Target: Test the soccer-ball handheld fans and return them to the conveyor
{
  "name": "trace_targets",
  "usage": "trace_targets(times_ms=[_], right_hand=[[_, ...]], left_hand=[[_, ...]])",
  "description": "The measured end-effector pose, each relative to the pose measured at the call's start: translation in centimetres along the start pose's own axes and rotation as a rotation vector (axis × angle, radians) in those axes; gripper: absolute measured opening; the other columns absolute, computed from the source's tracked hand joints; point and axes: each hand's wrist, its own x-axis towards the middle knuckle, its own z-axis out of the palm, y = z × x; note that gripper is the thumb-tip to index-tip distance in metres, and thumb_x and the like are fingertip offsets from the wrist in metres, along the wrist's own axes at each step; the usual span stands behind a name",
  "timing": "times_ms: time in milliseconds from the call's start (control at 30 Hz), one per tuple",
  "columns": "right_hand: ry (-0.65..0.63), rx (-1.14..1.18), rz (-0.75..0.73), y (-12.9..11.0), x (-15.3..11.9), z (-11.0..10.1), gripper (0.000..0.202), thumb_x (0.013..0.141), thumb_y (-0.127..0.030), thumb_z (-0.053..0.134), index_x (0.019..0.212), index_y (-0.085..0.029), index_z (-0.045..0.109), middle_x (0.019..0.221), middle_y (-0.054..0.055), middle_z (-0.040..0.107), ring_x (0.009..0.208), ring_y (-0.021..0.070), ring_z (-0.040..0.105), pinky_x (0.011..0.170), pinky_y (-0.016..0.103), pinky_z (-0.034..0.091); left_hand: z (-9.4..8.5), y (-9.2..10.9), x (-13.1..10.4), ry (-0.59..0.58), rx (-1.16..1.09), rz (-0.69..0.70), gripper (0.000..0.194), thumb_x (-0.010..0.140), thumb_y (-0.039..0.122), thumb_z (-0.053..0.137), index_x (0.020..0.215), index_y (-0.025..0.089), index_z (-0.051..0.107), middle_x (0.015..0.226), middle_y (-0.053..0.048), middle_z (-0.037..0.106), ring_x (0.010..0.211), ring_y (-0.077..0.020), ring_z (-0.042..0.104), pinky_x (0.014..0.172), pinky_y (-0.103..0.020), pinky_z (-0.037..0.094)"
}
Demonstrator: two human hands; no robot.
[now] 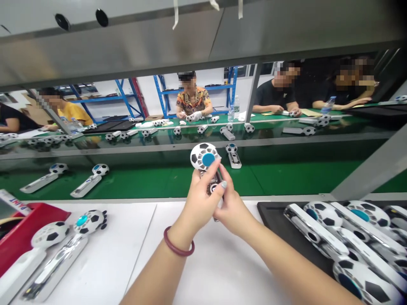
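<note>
Above the front edge of the white worktop, both my hands hold a football-patterned handheld device [203, 154]. Its round head is white with black patches and has a blue disc facing me; most of the handle is hidden by my fingers. My left hand [199, 199], with a dark red bangle at the wrist, is closed around it, the thumb over the dark, shiny part of the handle. From the other side my right hand [232, 207] grips the same handle, a finger close to the blue disc. Two similar devices [90, 222] lie on the worktop to the left.
A black tray [270, 220] on the right holds several such devices. At far left is a red bin [34, 220]. Beyond the worktop, a green conveyor [152, 178] carries more devices. Several co-workers sit across it. A metal shelf [127, 38] spans overhead, with a slanted post [375, 156] at right.
</note>
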Motion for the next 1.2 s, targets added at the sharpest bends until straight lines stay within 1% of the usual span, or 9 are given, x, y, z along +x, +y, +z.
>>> trace_targets(times_ms=[100,200,367,500,600,700,767,1000,1200], right_hand=[[0.008,-0.001,0.037,-0.7,-0.3,0.0,0.093,0.073,-0.023,0.061,0.141,-0.034,-0.002,0.133,0.010,0.040,0.102,0.0253,0.056,0.068,0.035,0.054],[0.011,-0.021,0.045,-1.1,-0.7,0.4,0.090,0.075,-0.027,0.061,0.141,-0.034,-0.001,0.131,0.009,0.043,0.104,0.0254,0.056,0.079,0.040,0.051],[0.027,0.030,-0.020,-1.2,-1.2,1.1,0.089,0.076,-0.026,0.062,0.141,-0.035,0.003,0.141,0.006,0.030,0.123,0.0266,0.039,0.097,0.044,0.039],[-0.087,0.321,0.102,-1.8,-1.2,0.9,0.079,0.085,-0.033,0.051,0.141,-0.037,-0.004,0.143,0.003,0.026,0.126,0.0223,0.035,0.099,0.042,0.037],[-0.124,0.453,0.110,-2.3,-1.1,0.5,0.076,0.086,-0.031,0.050,0.141,-0.035,-0.003,0.144,0.001,0.025,0.128,0.0191,0.032,0.104,0.038,0.033],[-0.150,0.429,0.054,-2.7,-1.1,0.2,0.071,0.086,-0.026,0.051,0.141,-0.034,0.007,0.146,-0.003,0.020,0.131,0.0158,0.027,0.107,0.031,0.028],[-0.168,0.407,0.024,-2.8,-1.1,0.0,0.065,0.088,-0.025,0.048,0.140,-0.035,0.012,0.146,-0.004,0.021,0.131,0.0146,0.027,0.106,0.029,0.029],[-0.205,0.523,0.051,-2.8,-1.0,0.0,0.065,0.088,-0.025,0.051,0.140,-0.034,0.013,0.147,-0.002,0.020,0.131,0.0148,0.028,0.102,0.028,0.036],[-0.204,0.558,0.116,-2.7,-0.9,-0.2,0.067,0.086,-0.027,0.054,0.139,-0.033,0.014,0.145,0.002,0.024,0.130,0.0179,0.029,0.100,0.032,0.039]], left_hand=[[-0.6,0.2,-0.1,-0.003,-0.076,-0.005,0.054,0.077,0.020,0.060,0.127,0.036,0.045,0.128,0.001,0.048,0.120,-0.0264,0.042,0.103,-0.038,0.032],[-1.0,0.3,0.0,0.044,-0.111,0.011,0.042,0.081,0.025,0.055,0.122,0.035,0.050,0.125,0.003,0.052,0.120,-0.0249,0.043,0.104,-0.036,0.032],[-0.7,0.2,0.1,0.134,-0.285,0.007,0.040,0.086,0.035,0.047,0.125,0.038,0.044,0.128,0.005,0.051,0.118,-0.0243,0.047,0.099,-0.037,0.038],[-0.6,0.5,0.0,0.149,-0.279,0.037,0.044,0.086,0.037,0.046,0.129,0.038,0.037,0.131,0.003,0.048,0.117,-0.0243,0.048,0.097,-0.038,0.040],[-0.7,1.1,-0.2,0.169,-0.170,0.108,0.043,0.086,0.038,0.046,0.129,0.036,0.039,0.135,0.003,0.043,0.122,-0.0228,0.042,0.102,-0.037,0.035],[-0.7,1.6,-0.5,0.171,-0.105,0.109,0.039,0.087,0.037,0.046,0.126,0.037,0.043,0.136,0.005,0.042,0.126,-0.0208,0.037,0.106,-0.035,0.030],[-0.7,1.7,-0.6,0.156,-0.127,0.078,0.039,0.088,0.038,0.044,0.126,0.038,0.042,0.136,0.005,0.042,0.124,-0.0207,0.040,0.104,-0.035,0.034],[-0.9,1.5,-0.5,0.202,-0.048,0.084,0.039,0.086,0.040,0.048,0.125,0.037,0.045,0.137,0.005,0.041,0.121,-0.0208,0.044,0.094,-0.030,0.044],[-1.0,1.7,-0.5,0.157,0.000,0.055,0.042,0.087,0.033,0.045,0.129,0.038,0.039,0.120,0.002,0.057,0.101,-0.0176,0.058,0.082,-0.029,0.051]])
